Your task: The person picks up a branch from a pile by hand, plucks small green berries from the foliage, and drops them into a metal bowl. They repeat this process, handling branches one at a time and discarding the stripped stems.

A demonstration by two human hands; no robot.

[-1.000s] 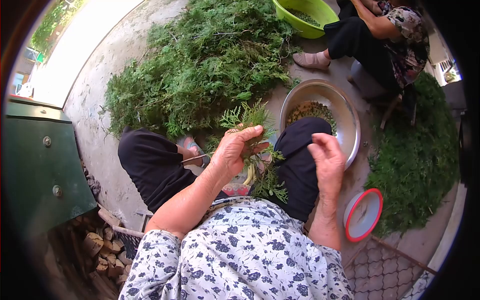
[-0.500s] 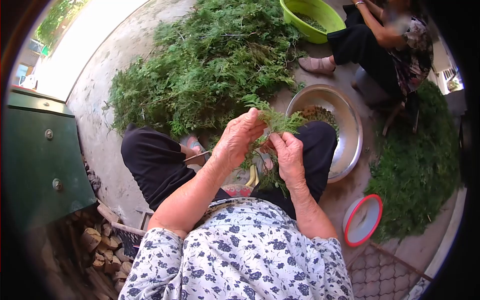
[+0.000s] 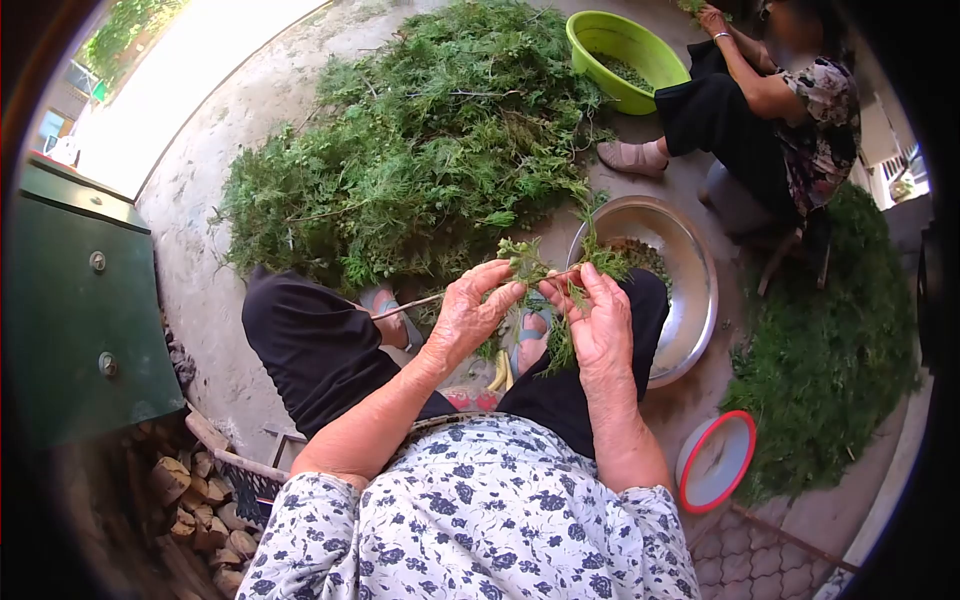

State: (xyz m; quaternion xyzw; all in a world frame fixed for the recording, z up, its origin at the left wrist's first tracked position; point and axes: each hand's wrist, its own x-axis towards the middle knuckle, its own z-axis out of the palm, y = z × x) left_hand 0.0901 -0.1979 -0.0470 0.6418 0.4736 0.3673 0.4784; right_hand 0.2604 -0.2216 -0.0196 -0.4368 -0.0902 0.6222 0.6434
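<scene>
My left hand (image 3: 470,312) is closed around the stem of an evergreen branch (image 3: 522,258), whose bare stick end juts out to the left over my lap. My right hand (image 3: 600,325) pinches the leafy part of the same branch, with green sprays showing above and below its fingers. Just beyond my right knee stands a wide metal basin (image 3: 695,300) holding small greenish pieces. In front of my feet lies a big heap of evergreen branches (image 3: 400,170).
A co-worker (image 3: 770,110) sits at the upper right beside a lime-green basin (image 3: 630,65). A second pile of greenery (image 3: 830,350) lies at right, near a red-rimmed white bucket (image 3: 718,465). Left are a green metal box (image 3: 85,300) and split firewood (image 3: 200,510).
My left hand has turned from a raised, flatter pose to a grip lower on the branch. My right hand has moved slightly right and up, its fingers now extended along the sprig.
</scene>
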